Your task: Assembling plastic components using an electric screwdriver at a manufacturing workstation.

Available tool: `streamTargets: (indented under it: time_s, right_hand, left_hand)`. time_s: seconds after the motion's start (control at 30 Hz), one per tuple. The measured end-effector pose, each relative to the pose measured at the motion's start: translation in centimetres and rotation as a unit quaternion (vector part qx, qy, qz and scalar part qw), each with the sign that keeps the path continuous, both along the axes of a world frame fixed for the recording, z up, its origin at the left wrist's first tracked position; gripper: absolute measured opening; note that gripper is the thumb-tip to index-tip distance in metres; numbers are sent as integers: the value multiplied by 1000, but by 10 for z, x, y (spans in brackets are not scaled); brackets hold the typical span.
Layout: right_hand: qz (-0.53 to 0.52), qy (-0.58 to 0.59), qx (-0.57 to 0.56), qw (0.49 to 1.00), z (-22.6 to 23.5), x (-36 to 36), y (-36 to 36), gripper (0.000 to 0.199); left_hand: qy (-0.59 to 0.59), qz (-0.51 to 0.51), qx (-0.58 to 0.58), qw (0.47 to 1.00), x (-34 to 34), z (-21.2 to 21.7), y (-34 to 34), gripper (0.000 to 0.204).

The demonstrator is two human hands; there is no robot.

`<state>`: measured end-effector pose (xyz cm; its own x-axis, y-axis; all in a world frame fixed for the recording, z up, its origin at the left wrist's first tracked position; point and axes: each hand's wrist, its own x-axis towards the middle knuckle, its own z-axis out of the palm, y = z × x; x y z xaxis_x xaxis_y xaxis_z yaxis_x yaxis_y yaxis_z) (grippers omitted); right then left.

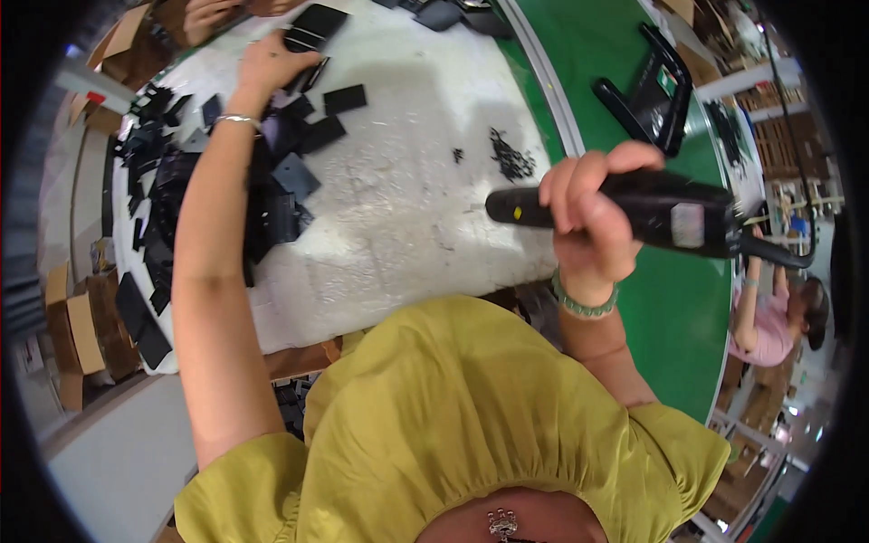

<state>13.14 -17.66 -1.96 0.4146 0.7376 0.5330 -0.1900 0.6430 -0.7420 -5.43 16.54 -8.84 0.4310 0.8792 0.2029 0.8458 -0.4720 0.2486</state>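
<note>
My right hand (590,213) grips a black electric screwdriver (674,210) with a cord at its rear end. The tool lies nearly level above the table's right part, its narrow tip pointing left. At the far left, my left hand (268,65) is closed on the near edge of a black rectangular plastic plate (317,25); its fingertips are partly hidden. Just below that hand lie loose black plates (345,99). A large heap of black plastic pieces (149,195) spreads along the table's left side, partly behind my left forearm.
The white, film-covered table (389,262) holds a pile of small dark screws (512,156) on its right. Beyond a metal rail, a green conveyor belt (674,339) carries a black framed part (656,95). Another person's hand (210,16) shows at the far left; a person in pink (769,317) is at right.
</note>
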Motion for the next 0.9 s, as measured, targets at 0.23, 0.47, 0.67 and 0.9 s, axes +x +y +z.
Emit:
streamTargets:
  time_s: [0.23,0.47,0.67,0.9]
  right_hand:
    - [-77,15,29,996,-2,30,28,29]
    - [-100,36,-51,993,-15,28,55,27]
    - [-92,20,-65,993,-24,24,69,27]
    - [-48,19,-4,999,-19,25,70,26]
  left_hand:
    - [-139,-35,-66,987,-10,23,-69,81]
    - [-11,-280,-240,929,-20,27,-246,70]
    - [-72,-280,-123,949,-21,32,-258,73]
    - [-214,-303,-97,923,19,7,-212,35]
